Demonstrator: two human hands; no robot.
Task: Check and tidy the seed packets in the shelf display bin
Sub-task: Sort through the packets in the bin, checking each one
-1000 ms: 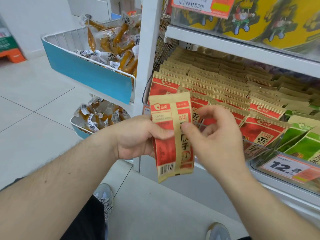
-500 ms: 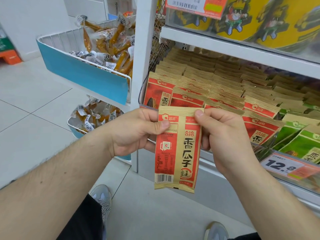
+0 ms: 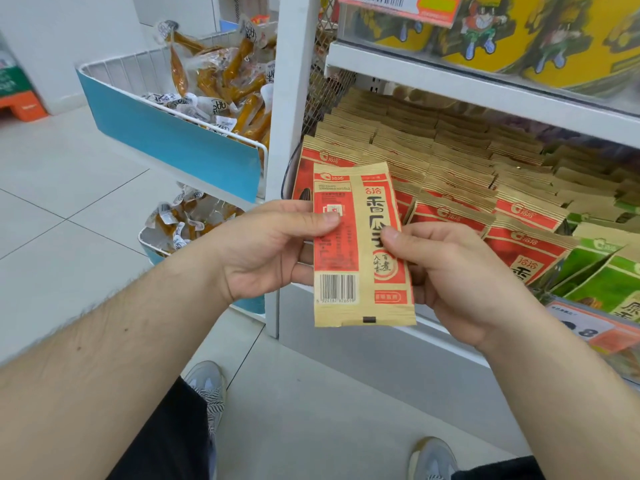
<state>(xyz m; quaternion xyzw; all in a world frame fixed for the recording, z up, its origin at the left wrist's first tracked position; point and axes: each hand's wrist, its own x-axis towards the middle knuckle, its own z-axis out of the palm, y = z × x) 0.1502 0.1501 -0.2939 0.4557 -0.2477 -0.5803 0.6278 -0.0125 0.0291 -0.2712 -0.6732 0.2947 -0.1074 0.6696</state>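
I hold one red and tan seed packet [image 3: 360, 247] upright in front of the shelf, its back with the barcode facing me. My left hand [image 3: 266, 251] pinches its left edge with the thumb on the face. My right hand [image 3: 460, 271] grips its right edge, thumb on the front. Behind it the shelf display bin [image 3: 588, 327] holds several rows of the same red seed packets [image 3: 450, 188], standing on edge. Green seed packets [image 3: 609, 275] fill the bin's right part.
A white shelf post [image 3: 291, 98] stands left of the bin. Beside it a blue-fronted wire basket [image 3: 173, 133] holds orange snack packs, with a second basket [image 3: 156, 244] below. Yellow packages [image 3: 519, 32] sit on the upper shelf. My shoes [image 3: 207, 382] are on the tiled floor.
The packet went from bent and partly folded to flat and upright. Both hands slid from its top corners down to its middle, and it now stands a little higher against the bin.
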